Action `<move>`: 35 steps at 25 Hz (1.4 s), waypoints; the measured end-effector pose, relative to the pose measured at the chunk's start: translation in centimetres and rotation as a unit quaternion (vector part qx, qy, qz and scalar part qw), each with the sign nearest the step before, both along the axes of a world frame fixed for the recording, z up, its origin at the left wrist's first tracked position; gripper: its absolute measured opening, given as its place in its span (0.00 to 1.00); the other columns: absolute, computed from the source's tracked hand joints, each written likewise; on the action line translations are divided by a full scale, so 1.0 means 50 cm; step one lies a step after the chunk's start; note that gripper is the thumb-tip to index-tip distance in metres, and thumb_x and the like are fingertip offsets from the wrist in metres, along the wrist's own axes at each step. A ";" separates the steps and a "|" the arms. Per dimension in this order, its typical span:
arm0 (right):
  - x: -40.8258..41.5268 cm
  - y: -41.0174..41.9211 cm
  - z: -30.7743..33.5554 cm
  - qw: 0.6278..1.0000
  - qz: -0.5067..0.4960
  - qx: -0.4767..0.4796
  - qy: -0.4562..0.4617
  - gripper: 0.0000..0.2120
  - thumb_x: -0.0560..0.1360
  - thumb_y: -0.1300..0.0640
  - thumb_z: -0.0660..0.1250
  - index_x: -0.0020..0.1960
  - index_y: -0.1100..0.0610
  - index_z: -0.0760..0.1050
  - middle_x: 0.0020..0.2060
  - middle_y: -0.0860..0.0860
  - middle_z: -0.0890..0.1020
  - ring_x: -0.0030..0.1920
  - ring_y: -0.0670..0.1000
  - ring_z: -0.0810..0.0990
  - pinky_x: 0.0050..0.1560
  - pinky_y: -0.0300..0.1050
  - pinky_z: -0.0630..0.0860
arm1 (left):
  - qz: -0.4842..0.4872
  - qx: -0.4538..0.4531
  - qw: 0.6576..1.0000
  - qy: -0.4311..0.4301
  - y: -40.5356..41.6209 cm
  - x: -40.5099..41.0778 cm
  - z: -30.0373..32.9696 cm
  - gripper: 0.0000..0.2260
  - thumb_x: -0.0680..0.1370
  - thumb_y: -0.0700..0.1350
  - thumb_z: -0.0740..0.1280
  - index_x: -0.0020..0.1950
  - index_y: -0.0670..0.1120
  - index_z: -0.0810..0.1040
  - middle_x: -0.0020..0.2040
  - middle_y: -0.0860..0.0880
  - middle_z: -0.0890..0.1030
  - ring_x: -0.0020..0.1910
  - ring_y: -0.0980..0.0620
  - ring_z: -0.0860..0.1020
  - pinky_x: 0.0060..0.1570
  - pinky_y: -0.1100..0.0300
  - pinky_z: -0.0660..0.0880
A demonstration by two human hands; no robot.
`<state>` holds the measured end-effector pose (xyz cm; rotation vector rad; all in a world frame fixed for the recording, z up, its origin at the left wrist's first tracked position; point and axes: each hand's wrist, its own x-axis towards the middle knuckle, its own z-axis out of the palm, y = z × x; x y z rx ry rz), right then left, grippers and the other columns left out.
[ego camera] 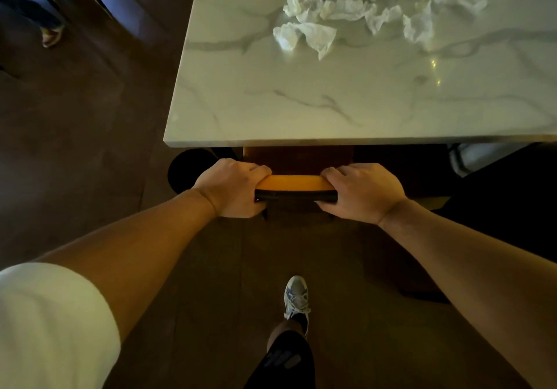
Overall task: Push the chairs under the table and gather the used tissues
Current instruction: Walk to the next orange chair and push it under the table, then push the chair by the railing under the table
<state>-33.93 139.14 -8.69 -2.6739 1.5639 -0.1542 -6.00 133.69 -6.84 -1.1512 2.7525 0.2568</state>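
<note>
A chair with an orange, black-edged backrest [295, 188] stands just in front of the near edge of a white marble table [301, 102]. Its seat is mostly hidden under the tabletop. My left hand [233, 188] grips the left end of the backrest and my right hand [363, 191] grips the right end, fingers curled over the top. Several crumpled white tissues [355, 11] lie scattered on the far part of the table.
A dark round base [187, 170] sits on the floor left of the chair. Another dark chair [494, 183] is at the right under the table's edge. My foot [297, 298] is on the brown floor behind the chair. Another person's foot [52, 35] shows far left.
</note>
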 end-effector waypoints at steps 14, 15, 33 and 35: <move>-0.008 -0.104 0.000 1.000 0.004 -0.027 -0.004 0.26 0.74 0.34 0.63 0.53 0.56 0.80 0.35 0.48 0.83 0.32 0.49 0.81 0.33 0.40 0.72 | 0.022 -0.037 0.998 -0.037 -0.093 -0.015 0.010 0.24 0.77 0.62 0.65 0.69 0.52 0.73 0.58 0.52 0.81 0.51 0.51 0.80 0.47 0.59 0.72; -0.008 -0.111 0.001 1.000 0.005 -0.024 -0.002 0.26 0.74 0.34 0.63 0.53 0.56 0.80 0.35 0.48 0.83 0.32 0.49 0.80 0.33 0.39 0.71 | 0.022 -0.036 0.999 -0.033 -0.101 -0.014 0.011 0.24 0.77 0.62 0.65 0.68 0.52 0.74 0.57 0.52 0.82 0.50 0.50 0.80 0.49 0.57 0.74; 0.001 -0.136 0.027 0.998 -0.035 0.027 0.037 0.27 0.74 0.32 0.62 0.59 0.53 0.76 0.42 0.48 0.83 0.40 0.50 0.81 0.37 0.43 0.73 | 0.023 0.007 0.995 -0.096 -0.141 -0.018 0.016 0.25 0.77 0.64 0.63 0.69 0.52 0.71 0.58 0.52 0.81 0.51 0.49 0.80 0.53 0.50 0.78; 0.010 -0.132 0.035 0.996 -0.055 0.055 0.043 0.27 0.75 0.32 0.62 0.62 0.51 0.74 0.47 0.48 0.82 0.45 0.49 0.81 0.41 0.44 0.74 | 0.039 0.033 0.992 -0.111 -0.134 -0.027 0.024 0.24 0.76 0.64 0.64 0.68 0.54 0.70 0.57 0.52 0.80 0.51 0.48 0.80 0.54 0.49 0.77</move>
